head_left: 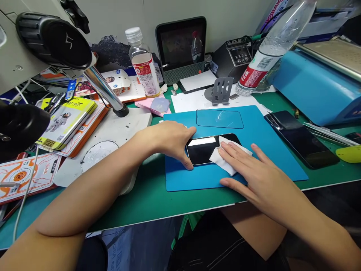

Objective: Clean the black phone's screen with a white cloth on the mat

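A smartphone (pixel 200 150) with a black screen lies flat on a blue mat (pixel 191 180). My left hand (pixel 172 141) is braced around its left end, thumb at the near edge and fingers at the far edge. Over the phone's right part, the fingers of my right hand (pixel 248 165) press a white wipe (pixel 224 160) against the screen. The thumb is spread apart toward me, and the wipe partly hides the screen. Just beyond the phone, a clear screen protector (pixel 220 119) with a black border rests on the mat.
A dark phone-shaped slab (pixel 303 139) lies right of the mat, near a blue machine (pixel 318 86). Behind stand a tilted water bottle (pixel 255 71), a grey phone stand (pixel 222 91) and a drink bottle (pixel 145 69). A microscope post (pixel 105 92) and boxes (pixel 67 120) occupy the left.
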`<state>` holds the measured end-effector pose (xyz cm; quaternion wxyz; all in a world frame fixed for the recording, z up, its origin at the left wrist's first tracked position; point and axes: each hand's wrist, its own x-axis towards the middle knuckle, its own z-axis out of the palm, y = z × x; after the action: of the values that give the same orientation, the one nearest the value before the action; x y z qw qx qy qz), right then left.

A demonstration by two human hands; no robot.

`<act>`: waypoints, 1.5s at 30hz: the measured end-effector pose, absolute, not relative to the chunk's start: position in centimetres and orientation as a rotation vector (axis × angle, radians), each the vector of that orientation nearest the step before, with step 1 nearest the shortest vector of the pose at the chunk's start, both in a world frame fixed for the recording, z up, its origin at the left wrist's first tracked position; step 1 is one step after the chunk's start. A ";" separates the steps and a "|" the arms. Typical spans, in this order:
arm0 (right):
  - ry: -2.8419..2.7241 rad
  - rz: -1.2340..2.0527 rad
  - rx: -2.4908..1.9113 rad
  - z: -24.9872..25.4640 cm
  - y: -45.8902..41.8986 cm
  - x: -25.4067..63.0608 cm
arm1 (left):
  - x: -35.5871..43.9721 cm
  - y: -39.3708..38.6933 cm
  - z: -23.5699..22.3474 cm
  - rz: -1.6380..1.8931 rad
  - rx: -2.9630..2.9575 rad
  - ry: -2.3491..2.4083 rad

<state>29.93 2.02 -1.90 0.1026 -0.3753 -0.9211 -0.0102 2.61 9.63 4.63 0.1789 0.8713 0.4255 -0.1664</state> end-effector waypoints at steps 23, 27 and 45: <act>-2.732 0.163 -0.985 -1.4 -0.6 23.3 | 2.6 9.7 4.1 -0.450 2.441 1.198; -2.760 0.160 -0.995 -1.3 -0.8 24.7 | 2.8 9.6 4.3 -0.479 2.419 1.226; -2.718 -0.268 -1.241 -1.3 -1.3 31.5 | 2.7 9.8 4.4 -0.497 2.367 1.239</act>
<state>31.53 -1.27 -1.29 0.0706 -0.4126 -0.9038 -0.0892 2.71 9.78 4.37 0.2106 0.8515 0.4456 -0.1787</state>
